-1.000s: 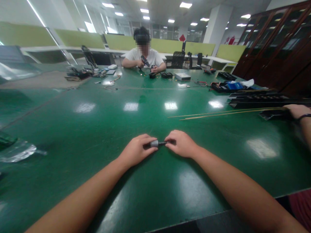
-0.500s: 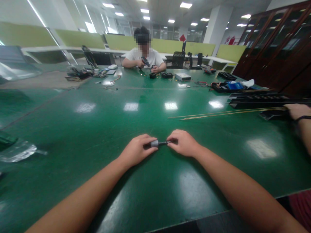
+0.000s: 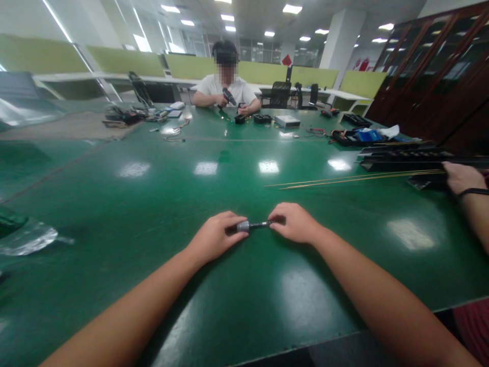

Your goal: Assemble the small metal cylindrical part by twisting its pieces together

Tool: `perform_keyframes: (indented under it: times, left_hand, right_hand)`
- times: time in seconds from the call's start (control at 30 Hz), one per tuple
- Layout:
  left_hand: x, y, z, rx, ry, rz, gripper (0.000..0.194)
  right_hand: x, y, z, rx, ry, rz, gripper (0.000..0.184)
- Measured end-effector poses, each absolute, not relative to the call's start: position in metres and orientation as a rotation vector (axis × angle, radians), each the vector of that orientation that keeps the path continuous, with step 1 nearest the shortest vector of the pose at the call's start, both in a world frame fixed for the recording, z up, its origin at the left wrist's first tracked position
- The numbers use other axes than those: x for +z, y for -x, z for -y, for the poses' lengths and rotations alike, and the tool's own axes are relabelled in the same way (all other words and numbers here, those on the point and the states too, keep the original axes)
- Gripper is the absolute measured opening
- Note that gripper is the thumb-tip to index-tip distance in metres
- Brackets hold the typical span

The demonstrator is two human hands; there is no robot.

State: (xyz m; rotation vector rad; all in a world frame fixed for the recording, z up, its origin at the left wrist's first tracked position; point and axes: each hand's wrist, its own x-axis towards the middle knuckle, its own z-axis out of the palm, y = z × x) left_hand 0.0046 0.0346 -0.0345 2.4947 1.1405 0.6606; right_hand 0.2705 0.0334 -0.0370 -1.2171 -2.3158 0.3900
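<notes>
Right hand (image 3: 293, 223) has slid rightward, grip pinched at the shaft (image 3: 260, 225); left hand (image 3: 214, 235), grip curled, holds the grey handle (image 3: 243, 226).

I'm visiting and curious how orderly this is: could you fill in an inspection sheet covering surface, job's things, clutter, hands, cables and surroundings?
Surface: glossy green tabletop, reflecting ceiling lights.
Job's things: grey-bodied tool with a slim dark shaft.
Clutter: thin brass-coloured rods at right; clear plastic at left; assorted parts along the far side.
Hands: left hand grips the tool's body; right hand has its fingertips at the shaft's end, grip unclear.
Cables: loose pale cable, beyond the hands.
Surroundings: co-worker opposite holding a drill-like tool; another person's hand by the rods.
</notes>
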Motion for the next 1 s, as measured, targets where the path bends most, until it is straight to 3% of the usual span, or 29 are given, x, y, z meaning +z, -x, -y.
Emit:
perform_keyframes:
  times: [0.57,0.77,1.0]
  left_hand:
    - [-0.037,-0.010,-0.036,0.724,-2.487,-1.104,0.027]
    - [-0.035,-0.013,-0.033,0.723,-2.502,-1.132,0.035]
    - [-0.031,-0.013,-0.032,0.780,-2.521,-1.104,0.026]
  right_hand:
    - [-0.044,-0.246,-0.036,0.380,1.072,2.347,0.010]
    - [-0.047,-0.239,-0.034,0.364,1.044,2.342,0.013]
    - [-0.046,-0.239,-0.034,0.355,1.067,2.366,0.016]
